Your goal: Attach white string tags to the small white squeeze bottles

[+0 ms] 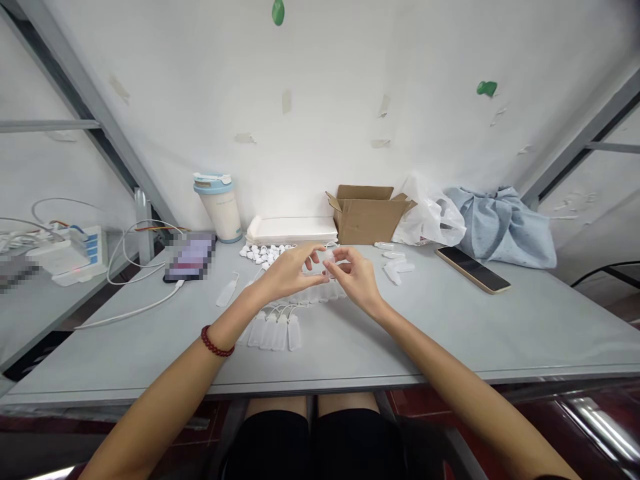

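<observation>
Soft light washes the white wall [330, 67], glare streaks lower right, pixelation masks the cabled smartphone [193, 257], edges stretch wide!

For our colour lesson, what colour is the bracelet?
The bracelet is dark red, best in head view.

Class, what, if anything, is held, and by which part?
A small translucent piece, by its right side, in the right hand; contact from the left hand is unclear.

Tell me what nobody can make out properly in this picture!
All in the head view:
Translucent piece: the right hand covers part of it.
Left hand: its contact with that piece is too small to judge.
Cardboard box: its front wall hides the inside.
Cup: lettering too small to read.
Phone beside the cup: pixelation blurs its screen.
</observation>
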`<move>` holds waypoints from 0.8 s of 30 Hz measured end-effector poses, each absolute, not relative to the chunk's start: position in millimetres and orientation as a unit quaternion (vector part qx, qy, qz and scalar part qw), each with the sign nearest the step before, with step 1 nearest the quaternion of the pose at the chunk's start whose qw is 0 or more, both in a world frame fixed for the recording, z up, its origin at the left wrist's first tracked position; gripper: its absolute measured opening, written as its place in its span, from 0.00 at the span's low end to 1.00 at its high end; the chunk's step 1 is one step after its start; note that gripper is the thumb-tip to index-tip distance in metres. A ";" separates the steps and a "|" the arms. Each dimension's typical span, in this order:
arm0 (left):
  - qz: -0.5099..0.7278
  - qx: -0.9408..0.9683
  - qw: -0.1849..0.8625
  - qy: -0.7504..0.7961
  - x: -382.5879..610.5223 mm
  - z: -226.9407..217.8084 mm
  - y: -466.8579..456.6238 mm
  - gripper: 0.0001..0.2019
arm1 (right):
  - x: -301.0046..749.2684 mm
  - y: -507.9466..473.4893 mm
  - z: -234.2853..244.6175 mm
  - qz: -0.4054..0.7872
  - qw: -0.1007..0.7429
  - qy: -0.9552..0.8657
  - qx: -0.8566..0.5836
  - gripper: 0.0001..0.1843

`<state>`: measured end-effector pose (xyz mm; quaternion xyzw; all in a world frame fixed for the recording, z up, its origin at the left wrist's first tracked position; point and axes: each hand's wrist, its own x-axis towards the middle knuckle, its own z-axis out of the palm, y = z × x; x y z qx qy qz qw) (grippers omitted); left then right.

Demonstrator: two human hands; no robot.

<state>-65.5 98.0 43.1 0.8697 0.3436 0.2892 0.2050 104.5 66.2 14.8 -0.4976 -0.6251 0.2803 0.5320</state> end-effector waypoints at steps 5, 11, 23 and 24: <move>0.267 0.893 0.109 0.345 -64.4 37.0 95.1 0.28 | 102.5 64.9 14.9 0.301 0.527 -0.614 -0.504 0.17; 0.236 0.913 0.044 0.329 -64.5 44.0 88.4 0.23 | 101.7 62.5 16.9 0.313 0.519 -0.619 -0.499 0.17; 0.178 0.922 0.158 0.305 -87.0 43.7 40.7 0.18 | 119.9 73.6 19.5 0.289 0.561 -0.632 -0.450 0.22; 0.166 0.921 0.163 0.311 -90.7 42.8 34.7 0.18 | 121.7 74.6 19.9 0.282 0.564 -0.631 -0.453 0.23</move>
